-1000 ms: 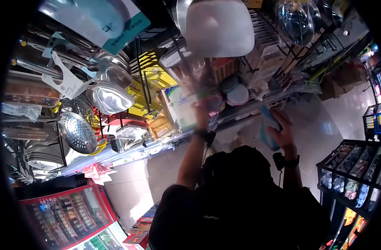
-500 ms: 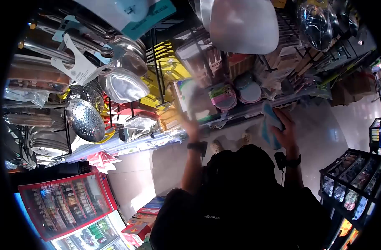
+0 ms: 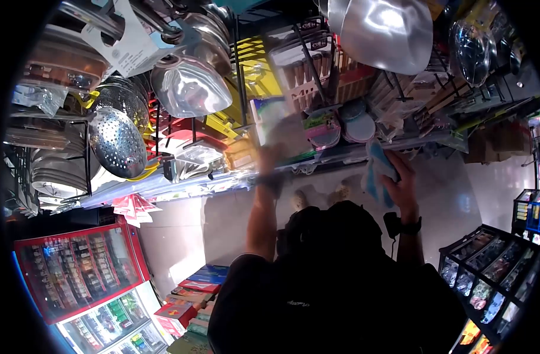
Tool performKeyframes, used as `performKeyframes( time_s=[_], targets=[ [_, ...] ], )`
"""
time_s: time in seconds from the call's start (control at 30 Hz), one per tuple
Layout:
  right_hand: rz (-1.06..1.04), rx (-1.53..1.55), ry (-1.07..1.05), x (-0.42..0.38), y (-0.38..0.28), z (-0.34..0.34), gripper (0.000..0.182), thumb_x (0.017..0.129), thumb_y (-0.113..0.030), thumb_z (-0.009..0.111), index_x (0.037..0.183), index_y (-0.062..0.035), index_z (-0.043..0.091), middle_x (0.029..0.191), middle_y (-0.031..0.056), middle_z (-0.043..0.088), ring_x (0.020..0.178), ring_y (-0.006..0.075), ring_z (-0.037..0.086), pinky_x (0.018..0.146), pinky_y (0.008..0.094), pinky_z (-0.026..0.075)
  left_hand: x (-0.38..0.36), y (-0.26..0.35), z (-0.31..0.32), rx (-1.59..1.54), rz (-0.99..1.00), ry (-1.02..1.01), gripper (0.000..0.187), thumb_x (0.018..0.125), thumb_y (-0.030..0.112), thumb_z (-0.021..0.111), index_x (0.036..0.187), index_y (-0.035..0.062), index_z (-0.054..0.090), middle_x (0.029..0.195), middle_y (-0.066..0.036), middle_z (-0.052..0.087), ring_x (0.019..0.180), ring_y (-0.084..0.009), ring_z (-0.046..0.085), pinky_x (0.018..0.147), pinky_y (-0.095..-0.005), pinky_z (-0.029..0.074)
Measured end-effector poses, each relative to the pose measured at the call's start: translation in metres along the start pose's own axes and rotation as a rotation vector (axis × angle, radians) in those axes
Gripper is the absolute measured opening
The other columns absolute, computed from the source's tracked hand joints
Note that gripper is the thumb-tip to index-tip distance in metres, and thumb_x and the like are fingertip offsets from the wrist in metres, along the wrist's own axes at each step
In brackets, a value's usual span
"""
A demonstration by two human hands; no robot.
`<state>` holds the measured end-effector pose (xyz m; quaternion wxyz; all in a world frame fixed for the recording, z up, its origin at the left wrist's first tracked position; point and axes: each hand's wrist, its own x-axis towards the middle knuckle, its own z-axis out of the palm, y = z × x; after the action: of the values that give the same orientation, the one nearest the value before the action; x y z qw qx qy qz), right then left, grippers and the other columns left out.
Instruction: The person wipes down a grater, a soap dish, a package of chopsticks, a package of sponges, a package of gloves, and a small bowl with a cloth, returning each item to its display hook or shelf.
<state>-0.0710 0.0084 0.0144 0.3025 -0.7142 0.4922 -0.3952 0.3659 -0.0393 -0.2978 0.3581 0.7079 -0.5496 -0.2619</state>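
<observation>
The left hand (image 3: 271, 160), mid-frame, is motion-blurred, so its grip cannot be told. The steel bowl (image 3: 388, 29) at upper right is cut off by the frame's top edge. Shelf labels are too small to read.

A light blue cloth (image 3: 376, 171) sits right of centre. At left hangs a silver perforated colander (image 3: 117, 141); yellow packages (image 3: 252, 71) fill the upper middle. A red-framed display case (image 3: 75, 271) occupies the lower left, and the person's shirt (image 3: 335, 301) is black.

shop | packaged kitchenware on racks (image 3: 293, 88) | hanging colanders (image 3: 116, 141)
</observation>
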Motion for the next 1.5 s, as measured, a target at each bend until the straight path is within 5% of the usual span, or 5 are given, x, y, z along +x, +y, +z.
performKeyframes(
  time_s=[0.3, 0.5, 0.67, 1.27, 1.5],
  targets=[
    [0.041, 0.020, -0.014, 0.004, 0.003, 0.005, 0.057, 0.071, -0.001, 0.068, 0.128, -0.0001, 0.059, 0.126, 0.0170, 0.061, 0.112, 0.0302, 0.061, 0.094, 0.0373, 0.048, -0.023, 0.042, -0.043, -0.069, 0.320, -0.179, 0.028, 0.090, 0.016, 0.059, 0.116, 0.0066, 0.065, 0.097, -0.005, 0.062, 0.090, -0.0173, 0.063, 0.074, -0.0316, 0.052],
    [-0.030, 0.049, -0.123, 0.016, 0.008, 0.013, 0.057, 0.069, 0.002, 0.068, 0.126, -0.0029, 0.061, 0.126, 0.0163, 0.061, 0.114, 0.0337, 0.060, 0.094, 0.0392, 0.048, -0.053, 0.071, -0.068, -0.846, -0.259, -0.186, 0.041, 0.082, 0.004, 0.065, 0.122, 0.0045, 0.058, 0.105, -0.006, 0.066, 0.098, -0.0172, 0.061, 0.085, -0.0299, 0.046],
    [-0.068, 0.082, -0.264, 0.028, 0.007, 0.030, 0.059, 0.070, -0.001, 0.069, 0.129, -0.0032, 0.060, 0.127, 0.0166, 0.060, 0.118, 0.0336, 0.058, 0.098, 0.0398, 0.046, -0.107, 0.113, -0.103, -1.021, -0.402, -0.218, 0.043, 0.080, 0.001, 0.064, 0.123, 0.0026, 0.057, 0.104, -0.005, 0.066, 0.098, -0.0163, 0.061, 0.090, -0.0297, 0.045],
    [-0.441, -0.057, -0.571, 0.060, -0.035, 0.101, 0.061, 0.069, 0.000, 0.068, 0.129, -0.0100, 0.060, 0.125, 0.0073, 0.058, 0.114, 0.0310, 0.054, 0.097, 0.0403, 0.046, -0.168, 0.198, -0.109, -1.049, -0.377, -0.326, 0.070, 0.082, -0.004, 0.064, 0.147, 0.0028, 0.038, 0.133, -0.011, 0.056, 0.119, -0.0211, 0.055, 0.100, -0.0339, 0.045],
    [-0.346, -0.053, -0.757, 0.042, -0.021, 0.089, 0.060, 0.067, 0.001, 0.069, 0.126, -0.0118, 0.063, 0.121, 0.0061, 0.060, 0.110, 0.0294, 0.054, 0.095, 0.0403, 0.046, -0.153, 0.237, -0.114, -0.939, -0.382, -0.418, 0.074, 0.079, -0.005, 0.064, 0.147, 0.0015, 0.035, 0.136, -0.013, 0.053, 0.124, -0.0250, 0.050, 0.105, -0.0369, 0.041]
  ],
)
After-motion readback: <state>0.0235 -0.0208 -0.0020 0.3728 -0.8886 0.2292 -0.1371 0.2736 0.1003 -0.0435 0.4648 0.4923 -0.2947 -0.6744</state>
